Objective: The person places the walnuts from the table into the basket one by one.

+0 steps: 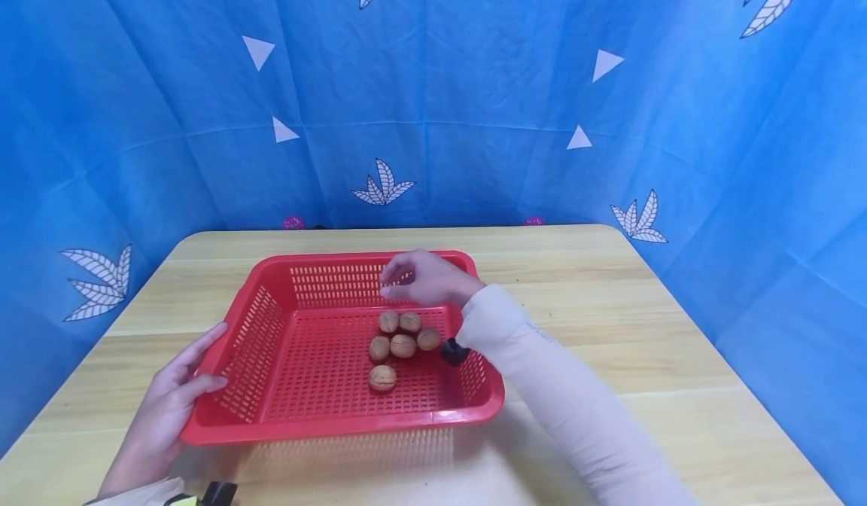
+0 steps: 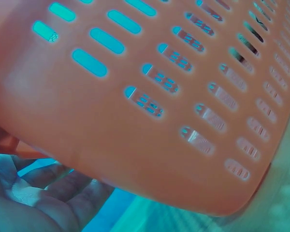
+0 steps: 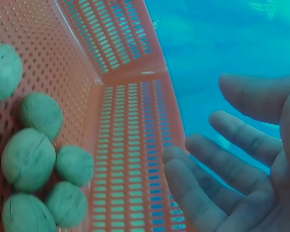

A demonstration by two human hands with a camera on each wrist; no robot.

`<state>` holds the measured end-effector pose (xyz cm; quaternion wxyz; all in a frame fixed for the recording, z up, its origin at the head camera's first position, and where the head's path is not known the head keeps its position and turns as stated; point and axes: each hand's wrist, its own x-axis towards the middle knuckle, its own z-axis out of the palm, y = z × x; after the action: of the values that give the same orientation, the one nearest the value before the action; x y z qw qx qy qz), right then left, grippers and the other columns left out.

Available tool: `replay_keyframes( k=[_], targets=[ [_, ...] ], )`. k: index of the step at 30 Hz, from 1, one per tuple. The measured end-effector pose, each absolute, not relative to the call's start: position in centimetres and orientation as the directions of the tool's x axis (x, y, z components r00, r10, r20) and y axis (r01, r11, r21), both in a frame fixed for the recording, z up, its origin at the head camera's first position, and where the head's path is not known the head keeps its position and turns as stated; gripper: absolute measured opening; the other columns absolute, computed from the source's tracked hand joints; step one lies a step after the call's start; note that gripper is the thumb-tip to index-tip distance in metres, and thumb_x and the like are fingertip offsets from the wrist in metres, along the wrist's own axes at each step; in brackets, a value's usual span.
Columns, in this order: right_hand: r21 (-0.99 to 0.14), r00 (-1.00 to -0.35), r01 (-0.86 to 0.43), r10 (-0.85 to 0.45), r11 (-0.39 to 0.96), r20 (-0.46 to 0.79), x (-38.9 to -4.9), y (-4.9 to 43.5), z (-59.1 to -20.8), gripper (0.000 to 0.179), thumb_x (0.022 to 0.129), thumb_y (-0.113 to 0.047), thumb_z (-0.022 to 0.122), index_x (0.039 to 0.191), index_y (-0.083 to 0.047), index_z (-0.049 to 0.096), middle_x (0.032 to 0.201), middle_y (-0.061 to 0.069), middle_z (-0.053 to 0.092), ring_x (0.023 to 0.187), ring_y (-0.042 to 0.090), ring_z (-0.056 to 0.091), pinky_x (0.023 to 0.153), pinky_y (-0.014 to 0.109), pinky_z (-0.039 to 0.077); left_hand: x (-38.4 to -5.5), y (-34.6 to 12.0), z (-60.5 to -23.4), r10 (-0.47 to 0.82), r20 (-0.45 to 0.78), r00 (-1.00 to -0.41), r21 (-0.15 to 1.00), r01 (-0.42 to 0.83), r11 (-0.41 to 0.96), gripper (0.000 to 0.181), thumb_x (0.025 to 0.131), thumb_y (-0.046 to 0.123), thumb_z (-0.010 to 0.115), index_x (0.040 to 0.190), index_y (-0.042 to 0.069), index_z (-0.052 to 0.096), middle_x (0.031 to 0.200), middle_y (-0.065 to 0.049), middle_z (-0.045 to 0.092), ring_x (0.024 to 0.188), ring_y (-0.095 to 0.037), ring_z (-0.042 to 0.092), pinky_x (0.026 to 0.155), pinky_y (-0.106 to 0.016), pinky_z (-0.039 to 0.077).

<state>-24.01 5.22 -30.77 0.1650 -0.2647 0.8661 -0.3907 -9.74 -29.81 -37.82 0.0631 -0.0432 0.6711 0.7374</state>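
Observation:
A red plastic basket with slotted walls sits over the table, and several walnuts lie on its floor right of the middle. My left hand grips the basket's left rim, its thumb reaching over the edge. In the left wrist view, fingers curl at the rim beside the slotted wall. Above the far right part of the basket hovers my right hand, its fingers loosely bent and holding nothing. The right wrist view shows that hand's spread fingers apart from the walnuts.
The light wood table extends around the basket on both sides. Behind it hangs a blue curtain with white leaf and triangle prints. A small black object shows at the right sleeve's cuff.

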Motion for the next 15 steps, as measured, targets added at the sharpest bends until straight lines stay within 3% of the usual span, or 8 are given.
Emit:
replay_keyframes(
  k=[7,15],
  targets=[
    [-0.741,-0.848,-0.318,-0.526,0.591,-0.055,-23.8,7.0,-30.4,0.028,0.09,-0.025,0.07,0.115,-0.013,0.066,0.107,-0.005,0.065,0.107,0.018,0.06,0.091,0.034,0.05,-9.6,-30.2,-38.0,0.029,-0.186,-0.982,0.98,-0.187,-0.068,0.075,0.097,0.006,0.056,0.156,0.032,0.018,0.129,0.013,0.043,0.101,-0.005,0.061,0.079,-0.037,0.056],
    [-0.774,-0.9,-0.277,-0.437,0.569,0.001,-24.2,10.2,-29.8,0.027,0.092,-0.024,0.068,0.114,-0.011,0.067,0.109,0.001,0.064,0.106,0.022,0.06,0.09,0.039,0.051,-9.7,-30.2,-37.9,0.036,-0.165,-0.986,0.982,-0.168,-0.091,0.074,0.097,0.005,0.055,0.156,0.032,0.02,0.127,0.015,0.046,0.101,-0.006,0.062,0.08,-0.038,0.056]
  ],
)
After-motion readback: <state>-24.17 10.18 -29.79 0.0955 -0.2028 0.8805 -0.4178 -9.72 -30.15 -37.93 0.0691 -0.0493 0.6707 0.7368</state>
